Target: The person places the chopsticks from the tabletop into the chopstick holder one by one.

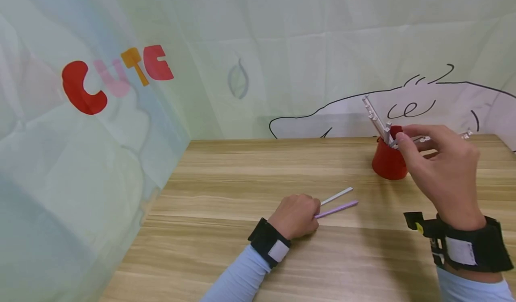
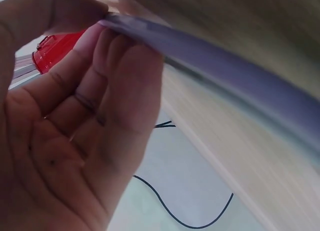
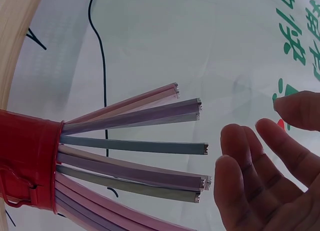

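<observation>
My left hand (image 1: pixel 295 215) is low over the wooden table, thumb and fingertips pinching one end of a thin purple strip (image 1: pixel 337 209). A white strip (image 1: pixel 337 195) runs out from the same fingers, spreading away from the purple one. At the back right stands a small red bucket (image 1: pixel 388 162) with a side handle. Several long pastel strips (image 3: pixel 135 146) with silvery jagged ends fan out of its mouth. Around the bucket's right side is my right hand (image 1: pixel 447 172). Its thumb and fingers are apart in the right wrist view, just past the strip tips, with nothing between them.
A pale printed cloth (image 1: pixel 258 69) rises behind the table's (image 1: pixel 242 167) back edge and along its left side. Coloured letters (image 1: pixel 84 87) decorate the left part. Each wrist wears a black strap (image 1: pixel 268 243).
</observation>
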`<state>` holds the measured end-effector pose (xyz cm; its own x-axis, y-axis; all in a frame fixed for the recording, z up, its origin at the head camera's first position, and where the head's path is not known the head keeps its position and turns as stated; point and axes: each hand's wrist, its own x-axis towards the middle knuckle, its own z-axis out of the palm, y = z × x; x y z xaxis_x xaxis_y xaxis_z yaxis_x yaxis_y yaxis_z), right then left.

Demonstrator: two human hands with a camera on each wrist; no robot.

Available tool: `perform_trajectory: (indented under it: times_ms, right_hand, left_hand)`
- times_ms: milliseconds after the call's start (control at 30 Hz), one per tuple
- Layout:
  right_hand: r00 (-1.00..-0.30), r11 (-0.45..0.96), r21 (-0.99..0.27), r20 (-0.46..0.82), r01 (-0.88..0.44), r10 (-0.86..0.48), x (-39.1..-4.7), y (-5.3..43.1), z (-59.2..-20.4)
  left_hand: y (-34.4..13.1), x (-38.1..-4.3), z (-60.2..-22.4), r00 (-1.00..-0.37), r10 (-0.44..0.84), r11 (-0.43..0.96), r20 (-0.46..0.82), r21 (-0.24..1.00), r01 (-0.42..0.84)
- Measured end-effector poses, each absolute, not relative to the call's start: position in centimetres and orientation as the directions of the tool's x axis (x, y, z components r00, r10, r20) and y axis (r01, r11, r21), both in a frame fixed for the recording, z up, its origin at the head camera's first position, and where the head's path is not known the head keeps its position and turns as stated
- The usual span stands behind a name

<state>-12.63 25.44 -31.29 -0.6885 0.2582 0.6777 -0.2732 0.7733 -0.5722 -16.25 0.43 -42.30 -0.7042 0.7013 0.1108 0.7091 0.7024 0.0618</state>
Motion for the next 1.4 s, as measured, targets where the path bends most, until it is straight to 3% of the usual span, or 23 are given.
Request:
perform_trajectory:
  times_ms: [433,667,1133,1400]
  right_hand:
    - [-0.698,0.764,-0.568,0.680,-0.306,0.226,-12.5,25.2,-31.3]
    - [-0.706,0.758,-0.568,0.677,-0.322,0.207,-12.5,25.2,-31.3]
    - [-0.755,0.779,-0.515,0.650,-0.358,0.082,-12.7,24.9,-31.3]
    - [-0.776,0.808,-0.447,0.631,-0.383,-0.018,-13.1,24.9,-31.9]
  left_hand:
    - [0.6,-16.1,-41.5,-0.674,0.719,0.662,0.171,0.127,0.738]
    - [0.7,-16.1,-41.1,-0.633,0.720,0.619,0.284,0.148,0.771]
    - [0.9,-16.2,-40.6,-0.572,0.668,0.534,0.476,0.229,0.814]
    - [1.0,-16.3,-40.4,-0.561,0.652,0.512,0.510,0.250,0.822]
